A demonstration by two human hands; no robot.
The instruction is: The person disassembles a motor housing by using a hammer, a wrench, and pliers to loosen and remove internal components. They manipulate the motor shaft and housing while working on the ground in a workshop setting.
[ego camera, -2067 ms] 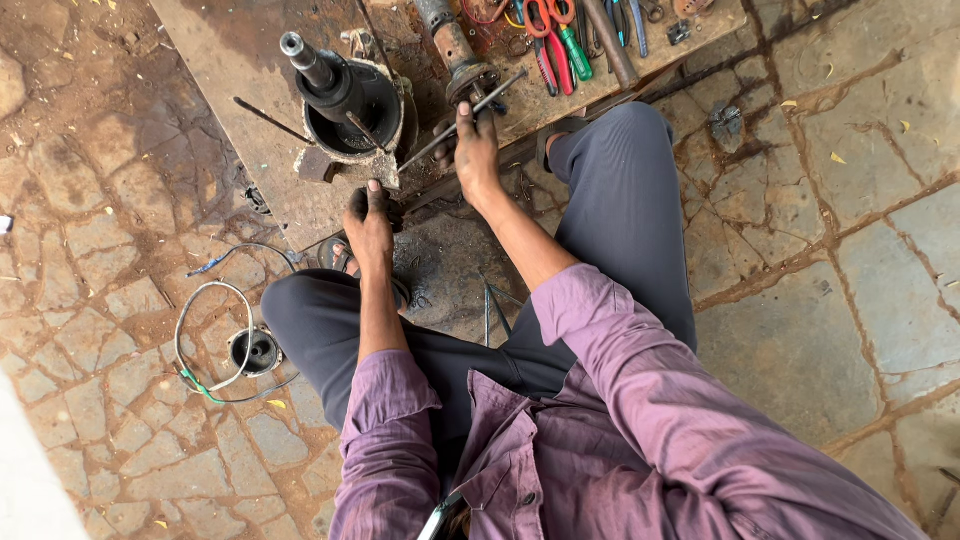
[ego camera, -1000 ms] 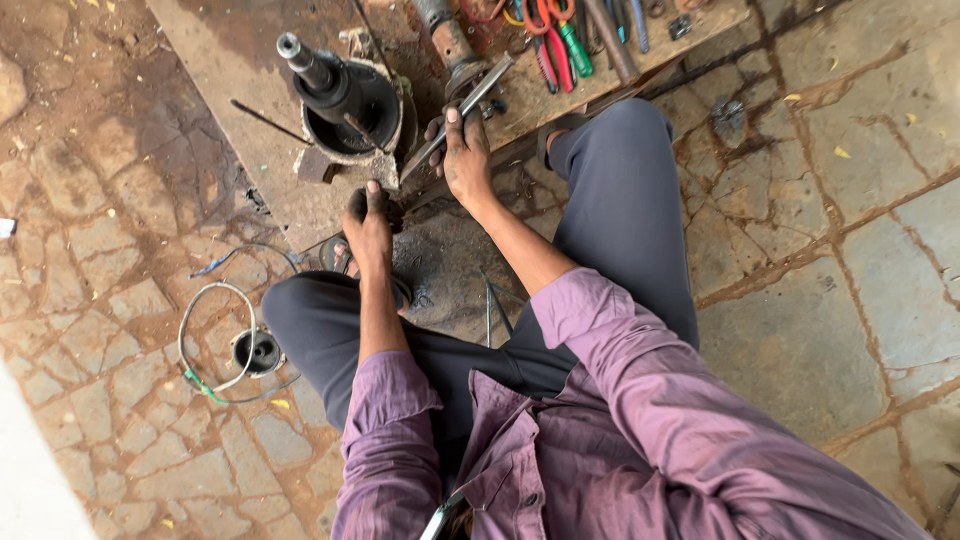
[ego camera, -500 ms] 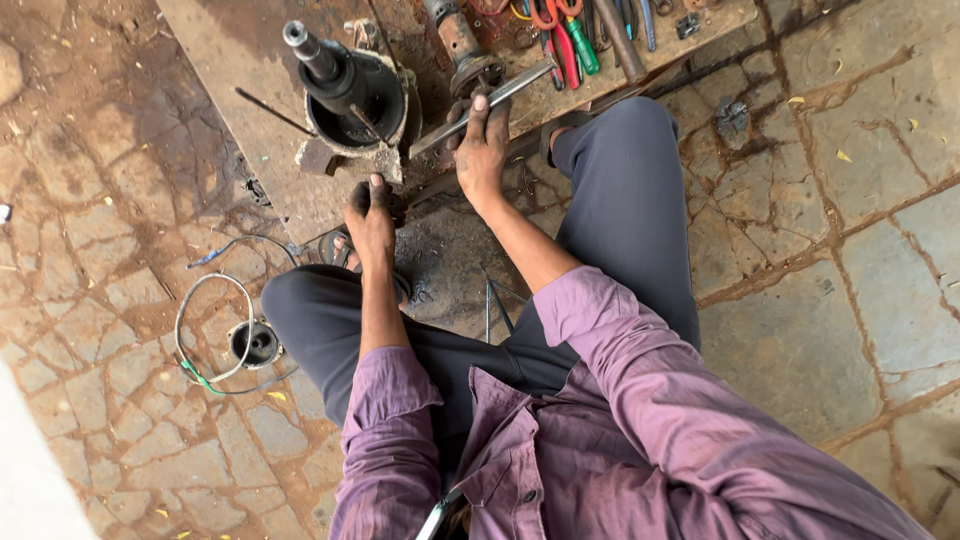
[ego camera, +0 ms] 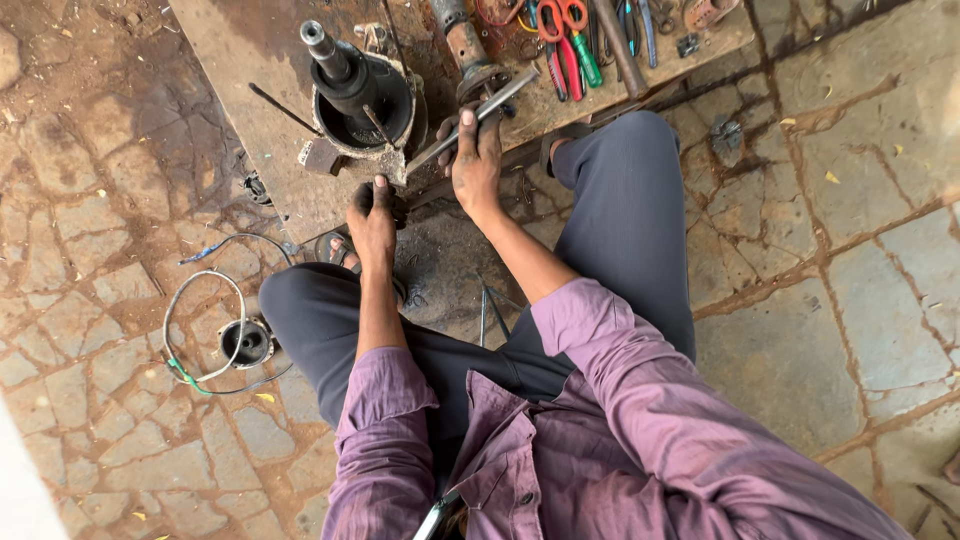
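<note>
1. My right hand is clenched around a long metal rod, whose far end lies against the black cylindrical housing on the surface. The grip is greasy; I judge the rod could slip or spring off the housing rim under load.
2. My left hand grasps a small dark part at the surface edge, just below the housing. It sits close under the rod tip, so a slip could strike those fingers.
3. The housing stands tilted, with its shaft leaning away from me; it may rock or roll if levered.
4. Pliers and cutters lie beyond my right hand, near enough to be knocked off.
5. A loose wire loop lies on the stone floor beside my left knee and could snag.
6. Hard to make out: what the left hand actually holds, where the rod tip seats, and whatever my legs cover. The tools at the top are cut off.
</note>
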